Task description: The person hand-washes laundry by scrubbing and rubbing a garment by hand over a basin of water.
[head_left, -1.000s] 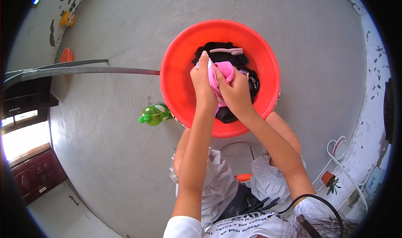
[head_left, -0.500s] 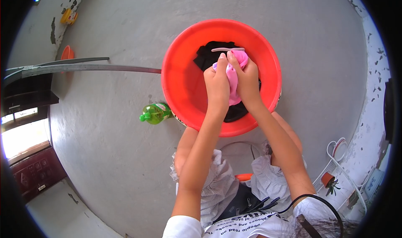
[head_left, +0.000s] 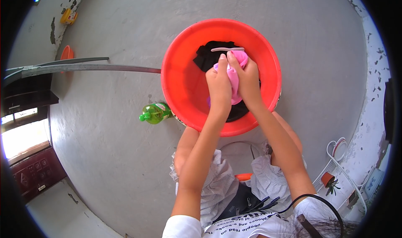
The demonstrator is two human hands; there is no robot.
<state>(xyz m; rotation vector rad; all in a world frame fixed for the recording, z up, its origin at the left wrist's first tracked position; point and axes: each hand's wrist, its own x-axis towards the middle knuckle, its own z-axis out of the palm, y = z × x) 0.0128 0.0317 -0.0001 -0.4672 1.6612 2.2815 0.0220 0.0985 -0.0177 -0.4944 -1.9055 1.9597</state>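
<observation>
Inside the big red basin (head_left: 184,95), pink cloth (head_left: 235,85) is bunched between my two hands. My left hand (head_left: 219,83) grips its left side, and my right hand (head_left: 248,80) is wrapped round its right side, thumbs side by side on top. Black cloth (head_left: 208,56) lies in the basin beyond my hands, with a pale pink strip (head_left: 227,49) across it. More black cloth (head_left: 238,112) shows beneath my wrists. The lower fingers of both hands are hidden.
A green bottle (head_left: 155,113) lies or stands just left of the basin. A metal bar (head_left: 92,67) runs leftward from the basin's rim. Farther off are an orange-red bowl (head_left: 67,52), a yellow container (head_left: 69,16) and, at right, a potted plant (head_left: 328,180) by a white rack (head_left: 335,154).
My left hand has shifted slightly to the right, closer against my right hand. The pink cloth stays gripped and looks a little more squeezed together.
</observation>
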